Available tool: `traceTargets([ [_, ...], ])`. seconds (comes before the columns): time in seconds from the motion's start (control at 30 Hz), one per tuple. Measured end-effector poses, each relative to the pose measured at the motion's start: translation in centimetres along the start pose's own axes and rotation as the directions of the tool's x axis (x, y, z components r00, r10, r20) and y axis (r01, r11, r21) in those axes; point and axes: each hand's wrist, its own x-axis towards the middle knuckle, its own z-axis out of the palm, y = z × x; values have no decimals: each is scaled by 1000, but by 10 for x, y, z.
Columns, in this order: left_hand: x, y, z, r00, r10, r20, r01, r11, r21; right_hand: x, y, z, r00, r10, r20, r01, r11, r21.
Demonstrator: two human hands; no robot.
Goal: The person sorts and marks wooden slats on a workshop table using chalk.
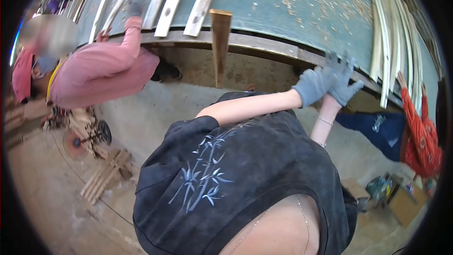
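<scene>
My left hand (312,86), in a grey glove, reaches across in front of my body. Its fingers are bent together against the side of my right hand (343,84), at the glove. The right hand wears a grey glove too, its fingers spread and nothing seen in them. Both hands are by the near edge of a green-grey table (264,4) strewn with wood chips. To their left, a wooden strip (220,42) sticks out past the table edge, touched by neither hand.
A person in pink (101,73) stands at the left by long wooden strips (173,4). At the right, a person in red (420,137) reaches to more strips (384,33). A fan (74,144) and wood pieces (106,174) are on the floor at lower left.
</scene>
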Motion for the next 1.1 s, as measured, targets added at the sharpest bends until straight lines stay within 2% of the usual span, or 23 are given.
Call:
traceTargets([
  [0.07,-5,6,-7,991,-46,127,54,997,-62,1,0,12,961,-151,-231,143,988,-50],
  [0.1,-4,7,-6,994,-13,109,26,993,-119,2,-3,2,967,-132,-218,125,991,-47],
  [0.13,-4,6,-6,996,25,86,-10,984,-176,4,-6,-16,992,-114,58,103,981,163],
  [0.17,1,5,-17,985,49,164,-12,976,-217,6,-4,-18,934,-148,324,24,934,355],
  [0.23,9,3,-43,952,170,253,-62,921,-385,14,-5,-15,932,-128,338,-3,933,360],
  [0.27,13,2,-54,955,165,246,-59,920,-387,19,-8,-13,933,-114,343,-21,930,367],
  [0.33,20,3,-77,968,174,180,-94,919,-383,28,-38,-13,936,-89,340,-52,922,383],
  [0.43,21,5,-101,975,201,96,-151,915,-374,37,-47,-31,945,-64,321,-82,904,420],
  [0.53,24,4,-121,972,232,25,-207,907,-367,43,-41,-18,946,-54,318,-101,887,450],
  [0.6,21,3,-127,997,67,30,-56,961,-270,40,-32,-7,950,-43,309,-112,877,467],
  [0.73,14,-2,-131,999,53,-2,-51,955,-291,17,-19,14,961,-51,270,-100,851,516],
  [0.77,12,0,-130,997,70,29,-60,962,-265,14,5,31,963,-54,265,-98,843,529],
  [0.8,11,3,-130,996,81,26,-71,961,-269,31,-8,23,963,-56,265,-100,836,540],
  [0.9,10,4,-130,977,187,103,-169,973,-158,16,-1,46,959,-62,278,-117,805,582],
  [1.1,6,-10,-133,939,327,106,-269,892,-363,-4,2,76,958,-54,283,-152,739,656],
])
